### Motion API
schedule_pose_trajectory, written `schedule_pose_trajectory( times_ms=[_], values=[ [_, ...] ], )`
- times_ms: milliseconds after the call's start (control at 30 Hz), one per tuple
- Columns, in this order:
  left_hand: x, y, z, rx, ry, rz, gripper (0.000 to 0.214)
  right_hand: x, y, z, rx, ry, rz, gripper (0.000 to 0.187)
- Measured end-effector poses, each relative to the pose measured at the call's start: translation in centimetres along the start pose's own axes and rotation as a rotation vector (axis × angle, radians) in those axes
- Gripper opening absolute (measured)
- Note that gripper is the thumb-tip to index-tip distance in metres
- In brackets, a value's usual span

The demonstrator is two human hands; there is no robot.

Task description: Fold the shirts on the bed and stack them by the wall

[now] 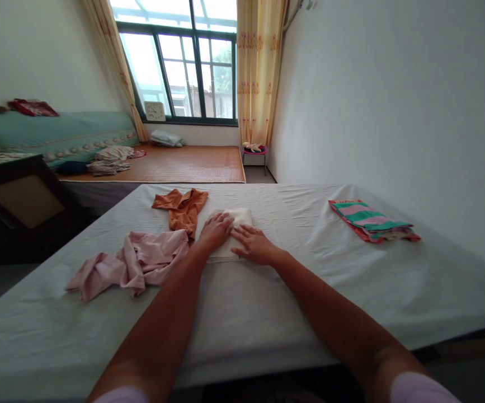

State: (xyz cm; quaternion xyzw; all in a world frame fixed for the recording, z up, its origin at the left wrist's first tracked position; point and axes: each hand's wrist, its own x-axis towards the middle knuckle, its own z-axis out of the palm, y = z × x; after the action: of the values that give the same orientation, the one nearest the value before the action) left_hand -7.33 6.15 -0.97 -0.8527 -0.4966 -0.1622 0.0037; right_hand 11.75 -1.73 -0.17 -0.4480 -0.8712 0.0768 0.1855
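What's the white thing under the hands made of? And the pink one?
Cream cloth: looks like soft matte fabric, maybe cotton; it folds flat with rounded edges. Pink cloth: thin soft fabric too, as it crumples into loose folds.

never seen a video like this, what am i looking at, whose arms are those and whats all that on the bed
There is no machine here: a person wears a camera on the head, looking forward and down, so the two bare arms reaching in from the bottom are that person's own. This is the only view. The left hand and right hand lie side by side on a folded cream cloth, resting flat on it rather than gripping it. It sits on a bed covered with a pale sheet. Left of it lie a crumpled pink garment and an orange garment; to the right, apart, a folded striped cloth.
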Motion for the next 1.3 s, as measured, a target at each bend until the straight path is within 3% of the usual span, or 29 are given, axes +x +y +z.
schedule_pose_trajectory(
  times_ms=[67,133,200,267,333,433,533,667,800,967,1100,1300],
  values=[
    [0.0,-0.5,1.3,-0.011,-0.119,-0.028,0.051,-1.1,-0.2,0.1,-0.005,-0.152,-0.006,0.067],
    [0.1,-1.0,2.1,-0.019,-0.163,-0.052,0.055,-1.8,-0.1,-0.4,0.046,-0.202,-0.020,0.060],
    [0.2,-1.4,2.5,-0.019,-0.156,-0.060,0.056,-2.1,0.1,-1.2,0.092,-0.141,0.055,0.054],
    [0.2,-1.4,2.6,-0.015,-0.131,-0.060,0.056,-1.9,0.3,-1.6,0.065,0.013,0.169,0.057],
    [0.2,-1.4,2.6,-0.012,-0.111,-0.054,0.055,-1.6,0.6,-1.3,-0.016,0.134,0.186,0.050],
    [0.0,-1.2,2.5,-0.008,-0.102,-0.064,0.055,-1.3,1.6,0.2,-0.096,0.074,0.110,0.049],
    [-0.1,-1.2,2.5,0.004,-0.106,-0.127,0.054,-0.8,2.2,1.4,-0.132,0.022,0.215,0.051],
    [-0.1,-1.2,2.5,0.003,-0.106,-0.148,0.053,1.1,1.3,1.3,-0.172,0.100,0.235,0.049],
    [-0.2,-0.9,2.4,-0.017,-0.085,-0.138,0.050,3.9,0.8,1.1,-0.179,0.030,0.140,0.051],
    [-0.3,-0.9,1.9,-0.036,-0.104,-0.157,0.049,5.9,3.8,2.1,-0.081,-0.111,0.341,0.056],
    [-0.1,-1.5,2.0,-0.039,-0.089,-0.263,0.052,5.8,5.4,3.2,-0.030,-0.017,0.473,0.056],
    [0.0,-1.7,2.3,-0.033,-0.100,-0.340,0.059,5.1,4.6,4.1,0.035,0.128,0.589,0.066]
  ],
)
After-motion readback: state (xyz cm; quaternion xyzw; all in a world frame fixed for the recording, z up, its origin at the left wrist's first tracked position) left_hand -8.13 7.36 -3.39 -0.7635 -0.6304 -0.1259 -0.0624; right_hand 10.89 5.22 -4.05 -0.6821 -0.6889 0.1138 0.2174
